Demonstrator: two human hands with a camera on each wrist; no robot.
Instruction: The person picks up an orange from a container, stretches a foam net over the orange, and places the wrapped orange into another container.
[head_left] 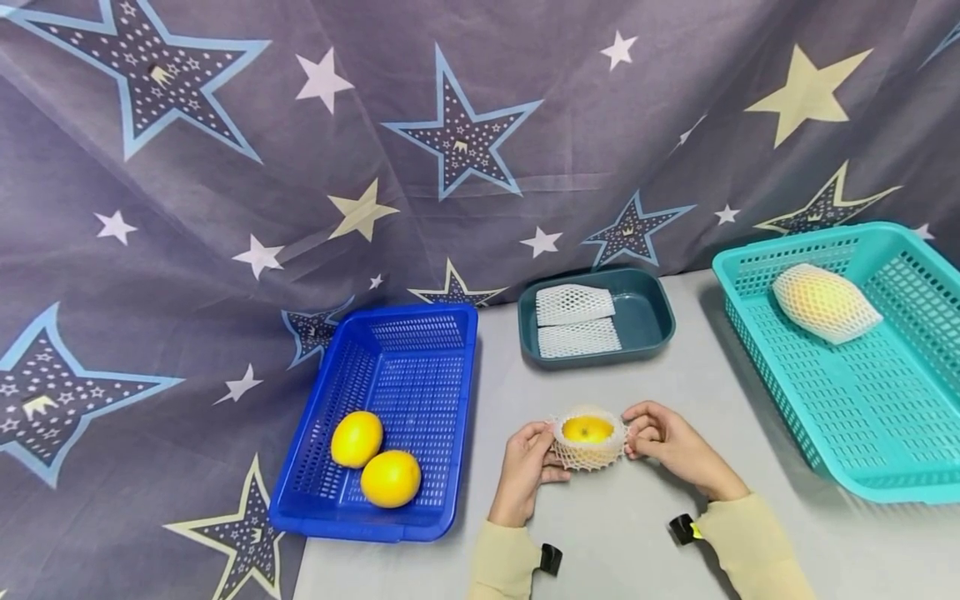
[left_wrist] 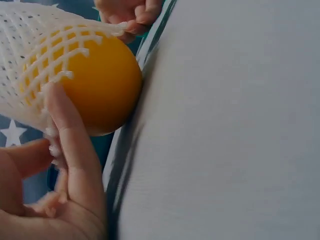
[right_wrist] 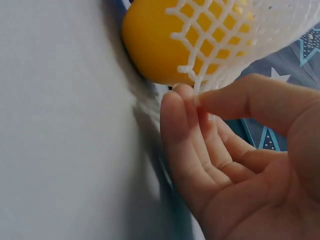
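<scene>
A yellow-orange fruit (head_left: 588,430) sits on the table inside a white foam net sleeve (head_left: 579,456), its top showing through the sleeve's open end. My left hand (head_left: 525,467) pinches the sleeve's edge on the left side, and my right hand (head_left: 678,446) pinches it on the right. In the left wrist view the fruit's lower part (left_wrist: 107,85) lies bare below the net, with a finger against the net edge. The right wrist view shows thumb and fingertips (right_wrist: 175,112) gripping the net's rim beside the fruit.
On the left, a blue basket (head_left: 467,400) holds two bare yellow fruits (head_left: 375,458). Behind the hands, a dark teal tray (head_left: 648,312) contains two flat foam net sleeves (head_left: 576,321). At right, a turquoise basket (head_left: 847,417) holds one netted fruit (head_left: 823,302). A star-patterned cloth (head_left: 480,225) hangs behind.
</scene>
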